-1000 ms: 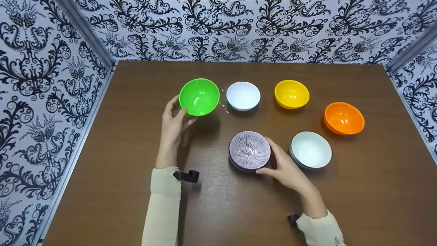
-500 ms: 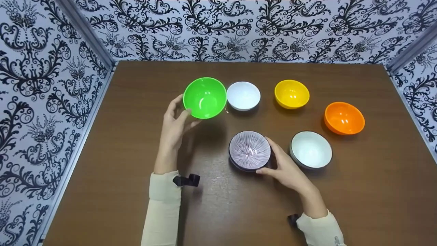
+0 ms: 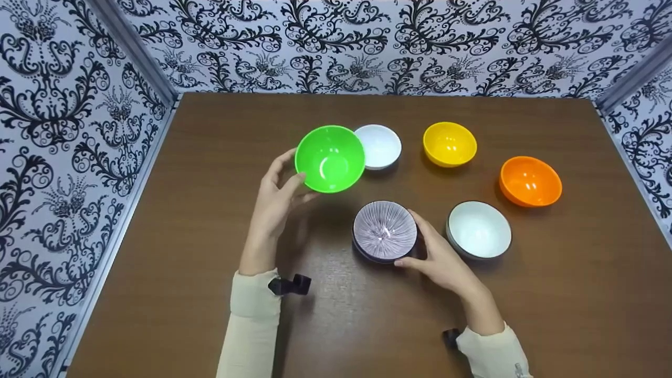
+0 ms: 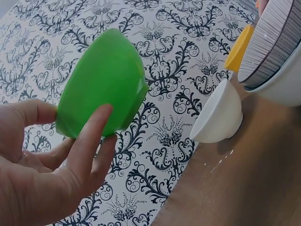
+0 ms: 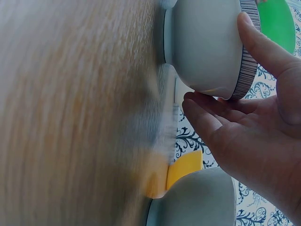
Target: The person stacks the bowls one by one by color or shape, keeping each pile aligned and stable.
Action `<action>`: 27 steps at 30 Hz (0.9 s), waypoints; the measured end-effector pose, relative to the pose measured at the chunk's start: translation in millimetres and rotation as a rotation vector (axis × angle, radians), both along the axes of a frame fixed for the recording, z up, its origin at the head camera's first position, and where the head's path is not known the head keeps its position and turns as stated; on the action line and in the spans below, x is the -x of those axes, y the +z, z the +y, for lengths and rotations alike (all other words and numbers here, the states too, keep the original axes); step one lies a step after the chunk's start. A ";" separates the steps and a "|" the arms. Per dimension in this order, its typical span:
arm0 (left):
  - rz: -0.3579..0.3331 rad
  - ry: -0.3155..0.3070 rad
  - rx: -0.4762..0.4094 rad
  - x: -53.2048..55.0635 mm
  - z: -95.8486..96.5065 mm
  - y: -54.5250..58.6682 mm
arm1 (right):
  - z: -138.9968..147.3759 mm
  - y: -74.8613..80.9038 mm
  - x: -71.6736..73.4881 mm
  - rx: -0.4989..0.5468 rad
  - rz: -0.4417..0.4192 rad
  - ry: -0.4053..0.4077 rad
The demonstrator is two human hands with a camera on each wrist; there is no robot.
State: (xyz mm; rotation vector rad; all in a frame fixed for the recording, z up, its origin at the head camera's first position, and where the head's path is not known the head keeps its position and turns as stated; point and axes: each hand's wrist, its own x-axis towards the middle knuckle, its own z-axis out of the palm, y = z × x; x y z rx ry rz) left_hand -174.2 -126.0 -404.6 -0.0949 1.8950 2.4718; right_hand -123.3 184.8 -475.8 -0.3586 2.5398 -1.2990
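Observation:
My left hand (image 3: 273, 205) grips a green bowl (image 3: 329, 157) by its side, thumb at the rim and fingers underneath. The bowl is held above the table, and in the head view it overlaps a small white bowl (image 3: 383, 147). My right hand (image 3: 443, 257) holds the right side of a bowl with dark radiating stripes (image 3: 385, 231). In the right wrist view this striped bowl sits nested in a plain pale bowl (image 5: 207, 42) whose foot is down at the table; the thumb lies on the wall close to the rim, fingers at the opposite side.
Behind and to the right stand a yellow bowl (image 3: 450, 144) and an orange bowl (image 3: 530, 181). A pale bowl with a dark rim (image 3: 479, 229) is just right of my right hand. Small white specks (image 4: 218, 165) lie near the white bowl. Patterned walls (image 3: 336, 47) border the table (image 3: 184, 262).
My left hand has carried the green bowl to the right and a little nearer, so it now covers part of the white bowl. My right hand and the striped bowl have stayed put.

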 end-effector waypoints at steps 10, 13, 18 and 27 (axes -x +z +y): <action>-0.024 -0.035 -0.009 -4.1 7.1 -7.2 | -0.3 -1.7 0.7 -0.012 0.028 -0.001; -0.029 -0.047 -0.010 -5.3 9.0 -9.2 | -0.1 -1.8 1.0 -0.012 0.034 -0.001; -0.037 -0.069 -0.009 -7.2 12.5 -14.7 | 0.4 -1.4 1.3 -0.012 0.036 0.004; -0.061 -0.109 0.007 -11.7 20.2 -23.3 | 1.4 -1.9 1.0 -0.006 0.031 0.003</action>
